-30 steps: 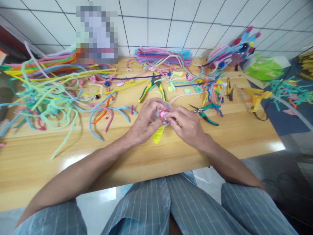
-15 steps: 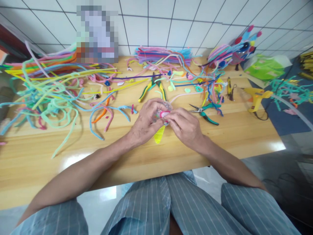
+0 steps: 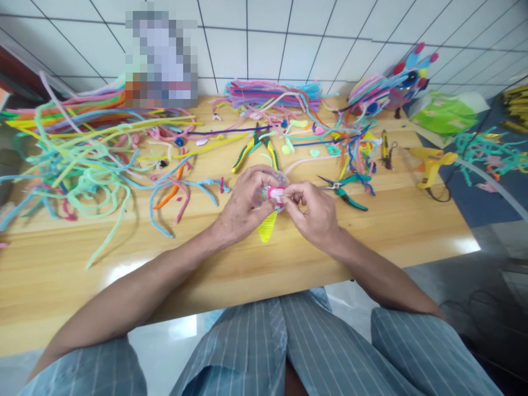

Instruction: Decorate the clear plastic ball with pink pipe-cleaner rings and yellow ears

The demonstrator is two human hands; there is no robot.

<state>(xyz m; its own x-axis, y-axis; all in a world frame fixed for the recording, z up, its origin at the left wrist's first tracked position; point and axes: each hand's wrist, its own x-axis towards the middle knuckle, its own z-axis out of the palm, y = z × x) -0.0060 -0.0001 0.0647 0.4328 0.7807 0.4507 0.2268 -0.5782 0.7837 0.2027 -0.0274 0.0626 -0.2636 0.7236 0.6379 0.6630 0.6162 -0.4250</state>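
Mid-frame, your left hand cups a pink-trimmed craft piece, seemingly unfinished, right hand pinching it, pipe cleaners loose mid-left

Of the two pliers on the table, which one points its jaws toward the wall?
The yellow-and-green pliers: their jaws point toward the wall. The teal-handled pliers, beside the right hand, point left.

Glue gun: yellow, right end of tabletop
Teal pliers: handles spread, tips leftward
Packet: green, beyond the glue gun
Wall: white, dark-lined tiles
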